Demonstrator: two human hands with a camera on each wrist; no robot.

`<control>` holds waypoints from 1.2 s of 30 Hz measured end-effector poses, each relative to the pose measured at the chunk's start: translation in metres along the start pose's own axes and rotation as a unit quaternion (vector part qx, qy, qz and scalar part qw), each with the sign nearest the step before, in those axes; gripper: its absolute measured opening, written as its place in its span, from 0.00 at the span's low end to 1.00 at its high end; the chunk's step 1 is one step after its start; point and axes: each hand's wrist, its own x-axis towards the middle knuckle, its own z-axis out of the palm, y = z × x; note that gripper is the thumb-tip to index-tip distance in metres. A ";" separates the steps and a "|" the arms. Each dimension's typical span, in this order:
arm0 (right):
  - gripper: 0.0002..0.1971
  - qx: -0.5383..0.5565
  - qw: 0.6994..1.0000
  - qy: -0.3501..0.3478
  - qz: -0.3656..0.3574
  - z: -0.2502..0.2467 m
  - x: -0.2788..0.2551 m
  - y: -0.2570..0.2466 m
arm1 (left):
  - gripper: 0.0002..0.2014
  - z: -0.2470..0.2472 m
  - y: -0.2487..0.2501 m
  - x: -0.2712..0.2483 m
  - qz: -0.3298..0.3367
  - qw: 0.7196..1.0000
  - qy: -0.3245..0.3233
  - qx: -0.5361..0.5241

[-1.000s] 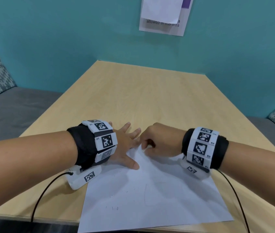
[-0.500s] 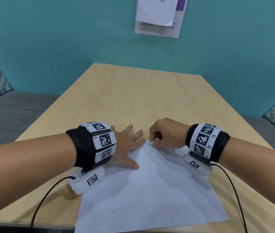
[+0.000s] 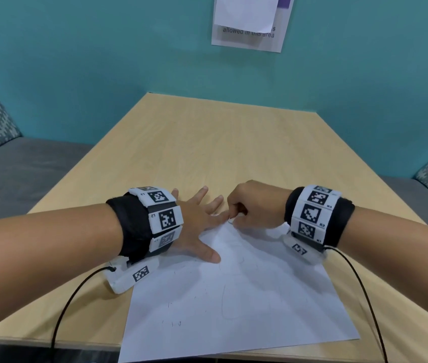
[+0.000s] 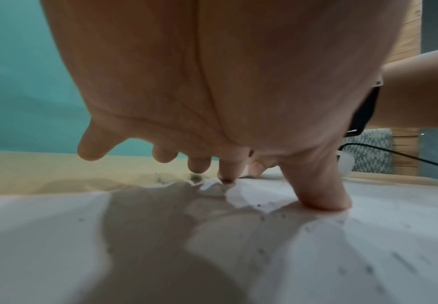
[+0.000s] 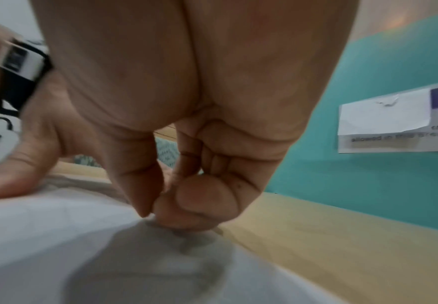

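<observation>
Two hands on one sheet of paper (image 3: 234, 305), and I'm calling this the very start of a fold. The sheet lies flat on the near half of the table (image 3: 220, 142), skewed, with its near edge running out past the table's front.

Left hand (image 3: 197, 226) is spread out flat with nothing grasped. From the left wrist view, the left thumb (image 4: 321, 195) presses down on the paper and one fingertip (image 4: 228, 174) touches it close to the far corner. The outer fingers hang over bare wood.

Right hand (image 3: 257, 205) is curled tight, and the right wrist view shows why. The right thumb (image 5: 134, 181) and a curled finger (image 5: 200, 201) nip the far corner of the sheet, which puckers up a touch between them. I can make out no crease anywhere, only faint pencil marks.

So my read is that the corner is caught and the lift has not yet begun. The next move, I'd say, wants the right hand to raise that corner and bring it back over the sheet. It should go gently, since so thin a pinch could slip or tear. The left hand has to anchor the paper against sliding, but it sits right in the path, so it will need to give way.
</observation>
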 end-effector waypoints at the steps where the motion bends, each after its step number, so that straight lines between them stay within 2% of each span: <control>1: 0.03 0.007 1.000 -0.005 -0.014 0.002 -0.002 -0.006 | 0.47 0.000 0.000 -0.001 0.003 1.000 0.007 -0.008; 3: 0.04 0.030 0.997 -0.028 -0.062 0.011 -0.011 -0.025 | 0.41 0.002 0.002 -0.002 0.003 0.999 0.025 -0.023; 5: 0.04 0.018 0.996 -0.038 -0.078 0.013 -0.012 -0.028 | 0.39 0.002 0.003 -0.002 -0.006 0.999 0.027 -0.024; 8: 0.04 -0.008 1.000 -0.019 -0.011 0.001 -0.003 -0.006 | 0.47 0.001 0.001 0.002 -0.006 1.000 0.000 0.006; 10: 0.04 -0.005 1.000 -0.009 -0.009 0.000 -0.004 -0.008 | 0.47 0.000 0.001 0.003 -0.009 1.000 0.000 0.009; 12: 0.12 0.006 0.998 -0.030 -0.060 0.006 -0.011 -0.028 | 0.41 -0.001 0.003 0.000 -0.011 1.000 0.003 0.001; 13: 0.13 0.012 0.996 -0.045 -0.079 0.009 -0.016 -0.037 | 0.37 -0.002 0.004 -0.001 -0.012 1.000 0.007 -0.003; 14: 0.09 0.007 0.995 -0.051 -0.080 0.011 -0.015 -0.036 | 0.35 -0.001 0.005 -0.002 -0.012 1.000 0.010 -0.008; 15: 0.04 -0.004 0.996 -0.043 -0.074 0.009 -0.014 -0.030 | 0.37 -0.001 0.005 -0.002 -0.011 1.000 0.010 -0.009; 18: 0.05 -0.004 1.000 -0.007 -0.008 0.000 -0.005 -0.004 | 0.48 0.002 0.002 0.000 -0.014 1.000 0.003 0.004; 19: 0.05 0.000 1.000 -0.002 -0.011 0.002 -0.005 -0.004 | 0.48 0.002 0.001 0.001 -0.016 1.000 0.003 0.006; 23: 0.04 0.012 0.995 -0.037 -0.095 0.016 -0.019 -0.033 | 0.38 0.002 0.003 -0.002 -0.010 1.000 0.018 -0.013; 28: 0.05 -0.007 1.000 -0.005 -0.026 0.004 -0.009 -0.003 | 0.48 0.002 0.002 0.000 -0.024 1.000 -0.003 0.012; 32: 0.04 0.021 0.996 -0.042 -0.080 0.017 -0.019 -0.025 | 0.43 0.006 -0.002 0.001 -0.011 1.000 0.015 -0.012; 36: 0.06 0.007 1.000 0.000 -0.011 0.000 -0.007 0.007 | 0.50 0.004 0.000 0.001 -0.021 1.000 -0.001 0.011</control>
